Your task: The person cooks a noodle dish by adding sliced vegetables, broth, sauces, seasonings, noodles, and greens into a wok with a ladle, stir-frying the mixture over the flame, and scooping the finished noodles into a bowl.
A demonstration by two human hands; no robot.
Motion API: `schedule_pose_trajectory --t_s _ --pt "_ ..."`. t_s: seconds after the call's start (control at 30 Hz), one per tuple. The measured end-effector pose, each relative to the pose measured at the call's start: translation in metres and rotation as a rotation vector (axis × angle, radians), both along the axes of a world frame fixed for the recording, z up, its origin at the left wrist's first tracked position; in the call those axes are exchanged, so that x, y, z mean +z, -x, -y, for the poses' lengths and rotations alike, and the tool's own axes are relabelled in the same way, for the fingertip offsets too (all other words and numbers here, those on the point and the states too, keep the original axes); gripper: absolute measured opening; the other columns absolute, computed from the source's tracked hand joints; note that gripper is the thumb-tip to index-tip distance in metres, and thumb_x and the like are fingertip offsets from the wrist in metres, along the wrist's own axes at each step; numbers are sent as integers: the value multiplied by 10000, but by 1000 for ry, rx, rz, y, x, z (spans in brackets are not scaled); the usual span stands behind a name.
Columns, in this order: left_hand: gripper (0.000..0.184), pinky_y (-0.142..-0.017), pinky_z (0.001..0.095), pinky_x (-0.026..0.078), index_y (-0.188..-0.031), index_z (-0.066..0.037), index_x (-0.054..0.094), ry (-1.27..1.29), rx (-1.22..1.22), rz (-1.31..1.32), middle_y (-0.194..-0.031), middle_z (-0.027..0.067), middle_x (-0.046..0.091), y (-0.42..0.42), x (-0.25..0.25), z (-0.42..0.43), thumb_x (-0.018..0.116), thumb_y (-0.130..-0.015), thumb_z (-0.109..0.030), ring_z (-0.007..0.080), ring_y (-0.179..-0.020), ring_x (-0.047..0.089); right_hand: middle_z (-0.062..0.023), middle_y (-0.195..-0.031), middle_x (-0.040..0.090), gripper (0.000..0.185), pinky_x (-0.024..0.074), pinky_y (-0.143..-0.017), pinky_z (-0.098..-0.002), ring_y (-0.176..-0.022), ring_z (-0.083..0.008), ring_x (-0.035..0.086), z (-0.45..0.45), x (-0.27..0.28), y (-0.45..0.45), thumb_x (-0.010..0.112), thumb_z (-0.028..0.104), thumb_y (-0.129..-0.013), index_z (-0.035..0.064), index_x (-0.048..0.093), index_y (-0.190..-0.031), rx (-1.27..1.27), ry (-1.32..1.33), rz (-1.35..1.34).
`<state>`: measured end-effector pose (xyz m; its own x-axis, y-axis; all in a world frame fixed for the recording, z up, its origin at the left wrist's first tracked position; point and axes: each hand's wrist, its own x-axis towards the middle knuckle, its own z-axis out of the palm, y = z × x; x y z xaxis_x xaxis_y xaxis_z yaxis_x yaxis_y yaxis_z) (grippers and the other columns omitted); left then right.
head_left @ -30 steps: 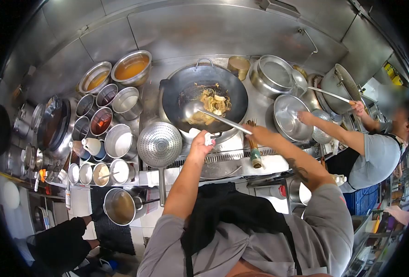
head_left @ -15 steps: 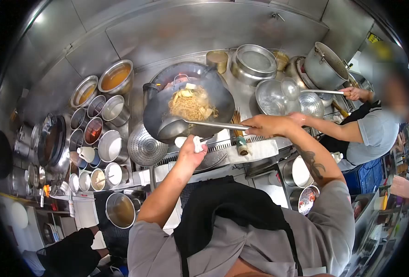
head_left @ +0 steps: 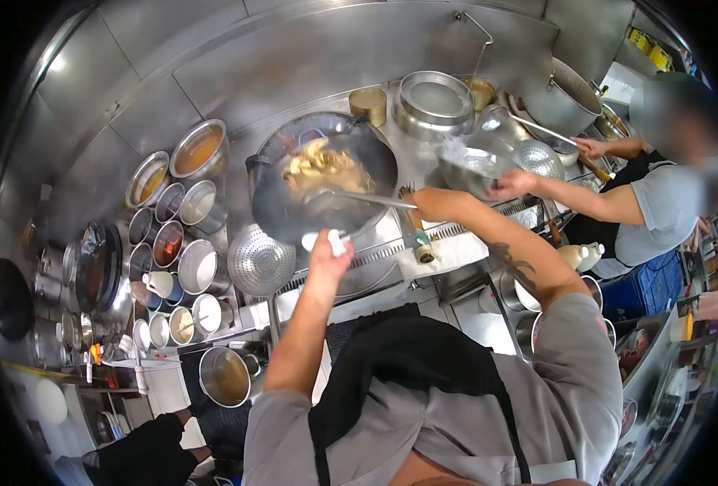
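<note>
The black wok (head_left: 282, 215) sits on the range, holding noodles (head_left: 347, 174) with pale yellow pieces (head_left: 314, 162) at the far left of the heap. Steam blurs the food. My left hand (head_left: 330, 256) is closed around a folded white cloth (head_left: 336, 242) at the near edge of the wok; any handle beneath the cloth is hidden. My right hand (head_left: 436, 206) grips the long handle of a ladle (head_left: 375, 199), whose bowl is down in the wok against the near side of the noodles. A bamboo brush (head_left: 420, 243) lies just below my right hand.
A perforated strainer (head_left: 262, 259) is left of the wok, near several metal seasoning pots (head_left: 199, 263). At right, a co-worker's hands hold a metal bowl (head_left: 476, 170) and a long-handled ladle (head_left: 541, 130). A stockpot (head_left: 569, 93) stands behind, and a pan of liquid (head_left: 225, 377) lower left.
My right hand has pushed the ladle from the wok's near rim in toward the noodles, which have spread and shifted. The co-worker's bowl is now tilted, and their ladle has moved farther back.
</note>
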<state>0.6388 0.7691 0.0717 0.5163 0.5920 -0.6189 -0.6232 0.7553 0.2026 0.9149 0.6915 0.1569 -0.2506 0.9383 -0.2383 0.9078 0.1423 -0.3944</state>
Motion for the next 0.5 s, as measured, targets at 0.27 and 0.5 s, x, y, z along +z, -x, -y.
schedule_pose_trajectory --t_s 0.27,0.5 --pt "162 -475 298 452 -862 -112 539 -82 -43 -164 -712 45 545 22 -17 88 477 -901 -256 177 -612 534 -197 -836 625 219 469 -697 -475 -803 -371 614 31 34 32 515 146 -833 11 562 -999 -106 -47 44" --pt "73 -470 275 437 -858 -106 540 -125 -27 -58 -739 20 562 11 -52 25 524 -861 -177 179 -617 544 -236 -774 618 234 471 -664 -489 -744 -398 614 2 -14 37 474 150 -859 -9 517 -1026 -189 -190 111"
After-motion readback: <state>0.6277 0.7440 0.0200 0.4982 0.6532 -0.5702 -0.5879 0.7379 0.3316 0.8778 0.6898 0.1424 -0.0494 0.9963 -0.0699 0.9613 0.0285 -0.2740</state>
